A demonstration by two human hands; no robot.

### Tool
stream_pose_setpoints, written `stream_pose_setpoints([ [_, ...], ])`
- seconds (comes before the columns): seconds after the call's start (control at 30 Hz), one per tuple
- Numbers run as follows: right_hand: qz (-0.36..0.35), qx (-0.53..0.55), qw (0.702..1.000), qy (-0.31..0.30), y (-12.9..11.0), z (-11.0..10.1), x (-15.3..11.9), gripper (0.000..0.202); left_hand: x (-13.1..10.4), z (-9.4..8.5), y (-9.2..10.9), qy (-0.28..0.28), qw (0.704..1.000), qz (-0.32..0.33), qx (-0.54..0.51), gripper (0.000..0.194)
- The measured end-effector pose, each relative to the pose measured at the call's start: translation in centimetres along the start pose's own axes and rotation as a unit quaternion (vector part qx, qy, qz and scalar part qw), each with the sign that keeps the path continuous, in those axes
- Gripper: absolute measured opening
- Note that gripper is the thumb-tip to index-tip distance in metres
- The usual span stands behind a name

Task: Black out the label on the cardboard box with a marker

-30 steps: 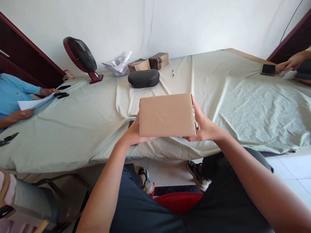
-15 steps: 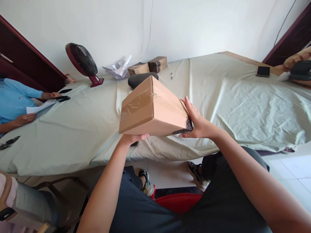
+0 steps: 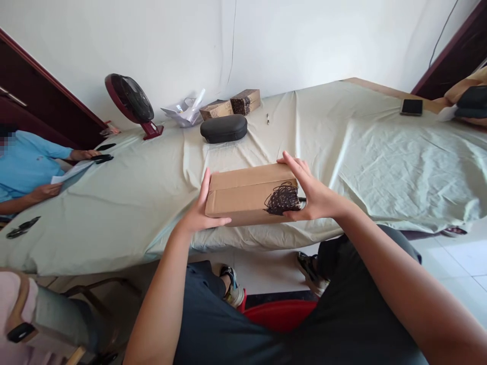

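Note:
A brown cardboard box (image 3: 247,195) with a patch of black scribble near its right end lies level between my hands, over the front part of the cloth-covered table. My left hand (image 3: 200,209) grips its left end, thumb and fingers on opposite edges. At the right end, my right hand (image 3: 309,195) holds the box with its fingers over the far edge and the thumb at the near side. Whether the box touches the table cannot be made out. Beyond it sits a black oval case (image 3: 223,129).
Along the wall stand two small boxes (image 3: 245,102), a plastic bag (image 3: 187,112) and a fan (image 3: 133,101). A small pen-like item (image 3: 268,119) and a dark tablet (image 3: 411,107) lie on the tablecloth (image 3: 323,132). A person in blue (image 3: 32,157) holds papers at left.
The box has come down and turned level, its scribbled side now in sight. My left hand has moved from under the box to its left end. The black case is now fully uncovered.

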State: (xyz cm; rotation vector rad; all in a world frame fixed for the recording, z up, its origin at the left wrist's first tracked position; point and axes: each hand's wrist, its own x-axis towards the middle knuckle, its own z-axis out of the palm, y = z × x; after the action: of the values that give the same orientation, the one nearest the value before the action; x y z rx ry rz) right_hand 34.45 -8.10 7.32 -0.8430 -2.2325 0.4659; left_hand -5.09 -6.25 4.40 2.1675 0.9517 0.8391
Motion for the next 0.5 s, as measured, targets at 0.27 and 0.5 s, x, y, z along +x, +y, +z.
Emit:
stream_pose_setpoints([
  [0.27, 0.002, 0.041, 0.998, 0.038, 1.9, 0.1, -0.1, 0.148, 0.6, 0.2, 0.6, 0.103, 0.99, 0.058, 0.074, 0.128],
  [0.5, 0.125, 0.244, 0.958, 0.078, 2.6, 2.6, 0.5, 0.135, 1.3, 2.9, -0.7, 0.226, 0.97, 0.029, -0.08, 0.116],
])
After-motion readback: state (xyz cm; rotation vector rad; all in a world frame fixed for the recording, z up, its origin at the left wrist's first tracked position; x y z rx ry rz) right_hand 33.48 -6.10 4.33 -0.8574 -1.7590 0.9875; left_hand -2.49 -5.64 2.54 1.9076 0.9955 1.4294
